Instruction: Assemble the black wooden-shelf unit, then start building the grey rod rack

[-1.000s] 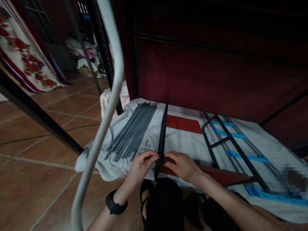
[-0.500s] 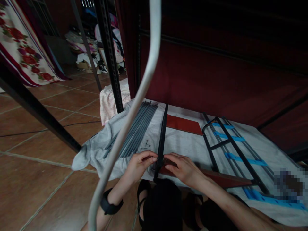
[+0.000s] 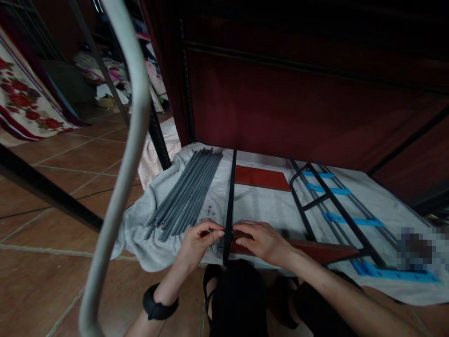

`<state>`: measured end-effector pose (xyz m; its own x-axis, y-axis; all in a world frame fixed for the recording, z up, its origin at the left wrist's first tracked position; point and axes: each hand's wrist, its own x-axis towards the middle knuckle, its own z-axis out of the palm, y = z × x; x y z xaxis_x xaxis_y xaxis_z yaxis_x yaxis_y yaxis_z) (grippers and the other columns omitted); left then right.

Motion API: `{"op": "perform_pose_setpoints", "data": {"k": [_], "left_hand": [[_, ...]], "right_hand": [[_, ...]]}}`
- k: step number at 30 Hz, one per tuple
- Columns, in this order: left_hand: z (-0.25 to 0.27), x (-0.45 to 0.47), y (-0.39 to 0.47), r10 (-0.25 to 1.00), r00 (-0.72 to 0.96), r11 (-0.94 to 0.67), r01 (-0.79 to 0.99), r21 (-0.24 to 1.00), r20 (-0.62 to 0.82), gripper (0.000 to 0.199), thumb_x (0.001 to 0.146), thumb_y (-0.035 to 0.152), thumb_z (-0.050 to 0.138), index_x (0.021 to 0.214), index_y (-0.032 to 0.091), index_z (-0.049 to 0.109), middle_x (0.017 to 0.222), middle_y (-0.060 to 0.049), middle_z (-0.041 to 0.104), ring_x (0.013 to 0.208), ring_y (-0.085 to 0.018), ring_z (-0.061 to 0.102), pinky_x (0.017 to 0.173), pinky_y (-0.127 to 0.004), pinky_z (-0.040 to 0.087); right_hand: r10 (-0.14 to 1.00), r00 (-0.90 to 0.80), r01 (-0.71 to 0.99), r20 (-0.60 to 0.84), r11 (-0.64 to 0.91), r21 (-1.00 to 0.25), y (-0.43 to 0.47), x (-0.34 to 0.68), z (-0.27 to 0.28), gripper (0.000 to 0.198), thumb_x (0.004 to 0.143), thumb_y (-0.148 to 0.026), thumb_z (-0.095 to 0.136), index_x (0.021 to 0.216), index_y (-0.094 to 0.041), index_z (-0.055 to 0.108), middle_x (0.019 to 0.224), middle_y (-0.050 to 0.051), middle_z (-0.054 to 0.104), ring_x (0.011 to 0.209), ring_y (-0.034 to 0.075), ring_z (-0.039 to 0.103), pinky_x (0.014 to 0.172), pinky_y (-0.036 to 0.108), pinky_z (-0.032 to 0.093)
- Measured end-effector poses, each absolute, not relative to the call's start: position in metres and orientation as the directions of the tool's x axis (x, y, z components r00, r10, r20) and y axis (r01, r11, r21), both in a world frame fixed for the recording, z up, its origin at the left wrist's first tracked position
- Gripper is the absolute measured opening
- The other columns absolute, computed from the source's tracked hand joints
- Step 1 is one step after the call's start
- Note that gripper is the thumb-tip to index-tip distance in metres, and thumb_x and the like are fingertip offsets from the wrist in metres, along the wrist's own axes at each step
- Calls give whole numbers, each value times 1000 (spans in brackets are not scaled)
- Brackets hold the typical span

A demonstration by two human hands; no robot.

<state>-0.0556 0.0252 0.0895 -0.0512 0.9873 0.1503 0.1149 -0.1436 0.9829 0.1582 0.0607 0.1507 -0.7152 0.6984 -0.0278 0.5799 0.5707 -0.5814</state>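
My left hand is closed, thumb and forefinger pinched at the left side of a black metal bar. A tiny screw appears to sit between those fingertips, mostly hidden. Opposite it, my right hand curls over the near end of a red-brown board, its fingertips against the bar's right side. That board runs from the bar to a black metal frame on the right. A second red-brown board spans the two farther back. Several loose screws lie on the cloth left of the bar.
Grey rods lie in a bundle on the grey cloth. Blue strips cross more rods at right. A pale curved pole rises close in front, at left. A dark red curtain hangs behind.
The view has shifted, moving the pale pole leftward in the picture. Both hands keep their places on either side of the black bar, with hardly any movement of the fingers.
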Motion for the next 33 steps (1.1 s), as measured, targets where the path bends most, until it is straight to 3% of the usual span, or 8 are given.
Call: {"op": "perform_pose_setpoints", "data": {"k": [7,21,28,33], "left_hand": [[90,-52,25,973,-44,-222,117,968,228,15,78,32,75,76,18,77,74,-4,71,71,-16,64,66,-24,49],[84,-51,21,956,-54,-272,212,939,289,10,83,28,71,80,21,77,80,-3,72,77,-17,67,72,-26,50],[79,-52,22,922,24,-381,234,894,386,12,87,21,65,84,20,77,81,-4,70,78,-16,65,71,-25,48],[82,-50,25,937,-12,-343,159,926,349,10,84,21,68,81,19,78,79,-4,70,76,-16,65,71,-25,47]], "right_hand": [[734,-678,603,-42,522,-604,67,159,144,30,90,-29,58,116,-27,72,118,4,74,103,22,70,86,29,51],[762,-640,618,-96,437,-654,64,162,145,29,91,-31,59,115,-26,74,114,3,76,95,23,73,85,33,54],[786,-611,607,-91,392,-691,59,161,147,29,90,-32,62,115,-24,74,111,3,76,98,22,72,90,34,53],[797,-598,610,-88,381,-695,57,159,151,22,91,-32,61,104,-23,76,99,1,77,88,21,71,79,31,53]]}}
